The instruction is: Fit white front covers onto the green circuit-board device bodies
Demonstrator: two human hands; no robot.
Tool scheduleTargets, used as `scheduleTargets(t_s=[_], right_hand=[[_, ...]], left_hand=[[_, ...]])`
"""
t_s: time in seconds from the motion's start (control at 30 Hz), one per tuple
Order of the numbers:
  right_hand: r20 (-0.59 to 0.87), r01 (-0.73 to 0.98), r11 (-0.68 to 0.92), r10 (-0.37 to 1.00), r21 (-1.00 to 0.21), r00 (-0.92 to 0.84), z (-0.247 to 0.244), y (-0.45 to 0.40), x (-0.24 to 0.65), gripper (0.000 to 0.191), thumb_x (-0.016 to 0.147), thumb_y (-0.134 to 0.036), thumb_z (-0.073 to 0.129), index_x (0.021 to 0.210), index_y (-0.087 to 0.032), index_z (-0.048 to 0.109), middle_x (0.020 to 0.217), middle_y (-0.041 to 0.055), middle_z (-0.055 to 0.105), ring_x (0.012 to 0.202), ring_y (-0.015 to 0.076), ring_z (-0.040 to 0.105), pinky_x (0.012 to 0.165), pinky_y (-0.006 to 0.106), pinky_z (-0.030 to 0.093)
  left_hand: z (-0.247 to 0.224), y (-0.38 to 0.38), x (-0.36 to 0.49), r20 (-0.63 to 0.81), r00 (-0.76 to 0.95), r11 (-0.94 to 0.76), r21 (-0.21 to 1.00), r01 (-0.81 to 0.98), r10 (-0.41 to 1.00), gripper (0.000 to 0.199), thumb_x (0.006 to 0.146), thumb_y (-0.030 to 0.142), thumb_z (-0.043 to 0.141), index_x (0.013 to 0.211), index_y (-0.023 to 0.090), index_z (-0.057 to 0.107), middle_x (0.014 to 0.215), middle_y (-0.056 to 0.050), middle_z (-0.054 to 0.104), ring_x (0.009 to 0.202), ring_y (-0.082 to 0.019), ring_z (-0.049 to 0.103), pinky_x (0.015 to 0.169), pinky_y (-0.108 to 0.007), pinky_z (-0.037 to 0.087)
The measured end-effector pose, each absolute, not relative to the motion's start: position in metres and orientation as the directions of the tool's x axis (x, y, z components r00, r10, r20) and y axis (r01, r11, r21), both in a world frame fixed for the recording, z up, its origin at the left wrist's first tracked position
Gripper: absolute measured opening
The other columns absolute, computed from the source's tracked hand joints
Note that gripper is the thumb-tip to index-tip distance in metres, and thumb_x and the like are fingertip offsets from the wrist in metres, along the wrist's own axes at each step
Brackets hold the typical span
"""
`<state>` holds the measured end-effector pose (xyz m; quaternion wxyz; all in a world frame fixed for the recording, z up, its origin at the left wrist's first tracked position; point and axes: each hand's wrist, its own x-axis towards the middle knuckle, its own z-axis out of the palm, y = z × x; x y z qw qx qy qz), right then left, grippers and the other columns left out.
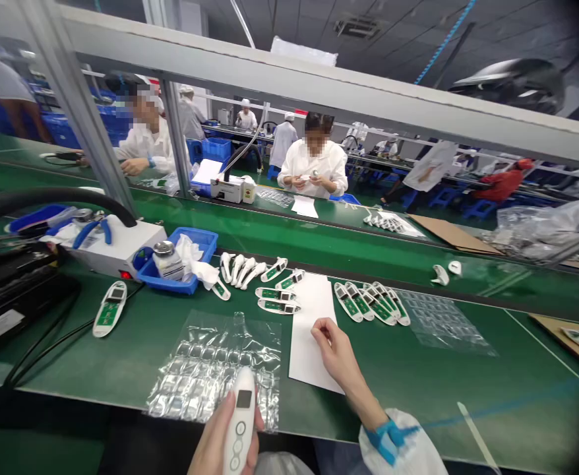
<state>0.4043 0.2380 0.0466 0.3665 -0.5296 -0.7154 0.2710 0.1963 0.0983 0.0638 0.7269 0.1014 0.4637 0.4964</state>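
Observation:
At the bottom centre, my left hand (215, 432) is wrapped round a white handheld device (241, 422) with a small dark display and round buttons, its face turned up. My right hand (333, 346) is over a white paper sheet (314, 330), thumb and fingertips pinched together; whatever lies between them, if anything, is too small to name. Beneath and behind the device lies a clear plastic tray (195, 376) with square pockets. Several open device halves with green circuit boards (368, 302) stand in a row right of the paper; others (275, 295) lie at its left.
A blue bin (178, 285) holds a metal-topped bottle and white wipes. Left of it are a white box (116, 251) with blue-handled pliers and one more board half (110, 309). A second clear sheet (448, 320) lies right. Across the bench, a person in white (314, 158) handles a small part.

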Motion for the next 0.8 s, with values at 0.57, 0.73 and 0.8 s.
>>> scheduleTargets(t_s=[0.57,0.73,0.8], right_hand=[[0.052,0.322,0.287,0.814,-0.902,-0.579,0.097,0.159,0.309,0.016,0.092,-0.012,0.045,0.079,-0.021,0.048,0.079,-0.0018,0.050,0.071,0.0124,0.051,0.065,0.023,0.038],[-0.004,0.219,0.146,0.824,-0.965,-0.567,0.093,0.160,0.307,0.016,0.093,-0.023,0.047,0.078,-0.020,0.050,0.073,-0.0023,0.049,0.061,0.0114,0.049,0.059,0.023,0.039],[-0.027,0.109,0.040,0.833,-0.993,-0.552,0.091,0.162,0.307,0.017,0.093,-0.030,0.050,0.079,-0.020,0.049,0.066,-0.0043,0.047,0.055,0.0105,0.047,0.054,0.023,0.038]], left_hand=[[0.053,0.096,0.194,-0.506,0.023,0.399,0.651,-0.646,0.862,0.052,0.082,0.064,0.050,0.070,0.014,0.059,0.050,-0.001,0.055,0.044,-0.012,0.046,0.044,-0.021,0.036],[0.053,0.096,0.192,-0.498,0.044,0.401,0.640,-0.655,0.866,0.052,0.083,0.063,0.049,0.071,0.014,0.059,0.050,-0.002,0.055,0.044,-0.011,0.046,0.043,-0.021,0.035],[0.055,0.095,0.191,-0.497,0.056,0.403,0.628,-0.666,0.866,0.053,0.084,0.063,0.047,0.073,0.013,0.060,0.050,-0.002,0.056,0.042,-0.010,0.046,0.043,-0.020,0.034]])
